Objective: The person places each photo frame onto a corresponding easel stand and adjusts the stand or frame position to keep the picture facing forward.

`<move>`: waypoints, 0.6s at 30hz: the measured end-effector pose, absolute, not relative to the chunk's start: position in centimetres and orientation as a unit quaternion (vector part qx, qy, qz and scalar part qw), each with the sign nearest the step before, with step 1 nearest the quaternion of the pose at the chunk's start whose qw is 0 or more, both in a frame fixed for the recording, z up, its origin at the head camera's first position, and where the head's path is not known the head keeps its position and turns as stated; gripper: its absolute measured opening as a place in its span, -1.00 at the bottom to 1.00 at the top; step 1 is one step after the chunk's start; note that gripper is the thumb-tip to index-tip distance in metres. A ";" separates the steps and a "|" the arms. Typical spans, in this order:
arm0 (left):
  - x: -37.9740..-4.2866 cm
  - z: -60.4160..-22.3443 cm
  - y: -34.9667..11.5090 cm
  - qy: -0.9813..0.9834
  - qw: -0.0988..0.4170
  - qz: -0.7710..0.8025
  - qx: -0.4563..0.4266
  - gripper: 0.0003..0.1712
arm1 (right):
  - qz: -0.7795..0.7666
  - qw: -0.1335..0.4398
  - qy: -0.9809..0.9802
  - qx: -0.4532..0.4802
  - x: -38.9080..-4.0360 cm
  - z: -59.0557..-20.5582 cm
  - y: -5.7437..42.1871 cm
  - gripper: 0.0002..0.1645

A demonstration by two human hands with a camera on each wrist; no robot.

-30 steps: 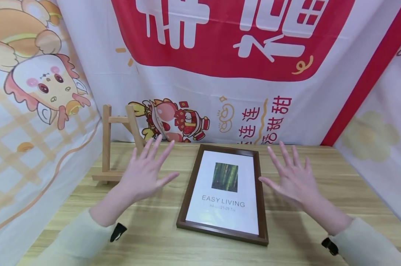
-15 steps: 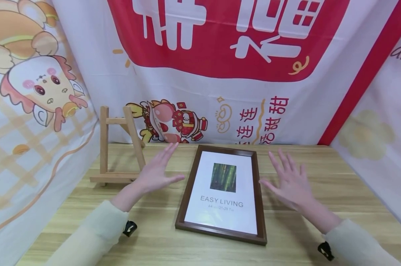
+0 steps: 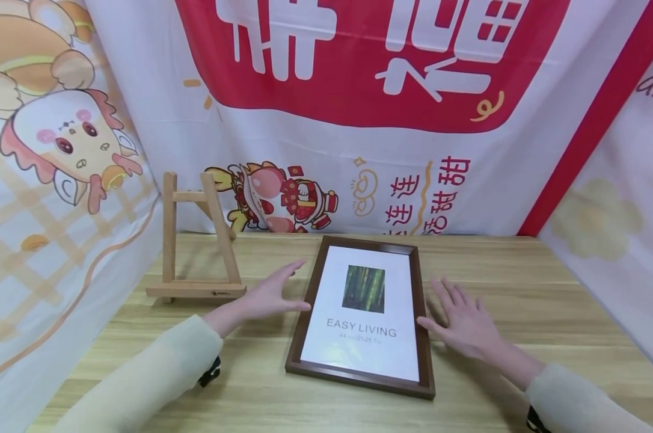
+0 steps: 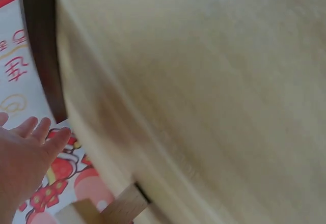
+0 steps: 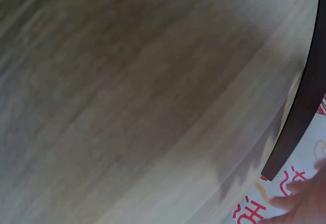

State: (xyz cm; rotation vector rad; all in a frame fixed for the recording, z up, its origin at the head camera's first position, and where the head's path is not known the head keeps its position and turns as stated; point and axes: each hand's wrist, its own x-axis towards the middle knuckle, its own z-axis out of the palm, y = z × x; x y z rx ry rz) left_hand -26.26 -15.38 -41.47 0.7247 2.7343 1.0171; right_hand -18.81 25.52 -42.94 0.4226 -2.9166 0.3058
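A brown picture frame (image 3: 426,361) lies flat on the wooden table, holding a white sheet with a bamboo picture and the words "EASY LIVING". At its left side is my left hand (image 3: 269,297), thumb tip right at the frame's edge and fingers extended. On the opposite side, the thumb of my right hand (image 3: 467,322) overlaps the frame's right edge, with its fingers spread over the table. In the left wrist view the left hand (image 4: 25,158) shows at the lower left near the dark frame edge (image 4: 43,46). The right wrist view catches part of the right hand (image 5: 305,201) beside the frame edge (image 5: 300,102).
A small wooden easel (image 3: 193,288) stands at the back left, just beyond my left hand. Printed cloth (image 3: 326,144) hangs behind the table (image 3: 251,385) and along both sides. Each sleeve has a black clip at the wrist.
Both hands have come down toward the picture frame's sides. The left hand has moved right, away from the easel, and the right hand has lowered toward the near side. The picture frame stays put.
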 end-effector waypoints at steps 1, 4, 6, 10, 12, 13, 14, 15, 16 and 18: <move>-26.3 -41.7 -15.2 0.906 0.078 0.340 0.239 0.22 | 0.107 0.086 -0.980 0.141 -18.8 -43.1 25.4 0.04; -26.5 -42.4 -14.7 0.906 0.104 0.339 0.231 0.26 | 0.130 0.080 -0.979 0.136 -18.9 -43.5 25.2 0.01; -26.7 -42.8 -14.4 0.908 0.114 0.334 0.225 0.28 | 0.140 0.071 -0.979 0.130 -19.1 -43.7 25.1 0.02; -27.1 -43.3 -14.2 0.909 0.117 0.331 0.225 0.31 | 0.142 0.057 -0.981 0.122 -19.2 -43.8 25.0 0.04; -27.2 -43.4 -14.2 0.909 0.116 0.330 0.226 0.32 | 0.136 0.053 -0.982 0.120 -19.3 -43.9 25.1 0.05; -27.3 -43.4 -14.2 0.910 0.118 0.329 0.224 0.32 | 0.134 0.051 -0.982 0.120 -19.3 -44.0 25.1 0.05; -27.3 -43.4 -14.2 0.910 0.119 0.330 0.222 0.32 | 0.135 0.049 -0.982 0.119 -19.3 -44.0 25.1 0.05; -27.4 -43.5 -14.2 0.910 0.121 0.329 0.220 0.32 | 0.136 0.047 -0.982 0.119 -19.3 -44.0 25.1 0.05; -27.4 -43.5 -14.2 0.912 0.123 0.327 0.217 0.32 | 0.140 0.045 -0.982 0.119 -19.3 -43.9 25.1 0.05; -27.4 -43.5 -14.3 0.913 0.127 0.325 0.213 0.30 | 0.146 0.036 -0.981 0.119 -19.3 -43.9 25.0 0.04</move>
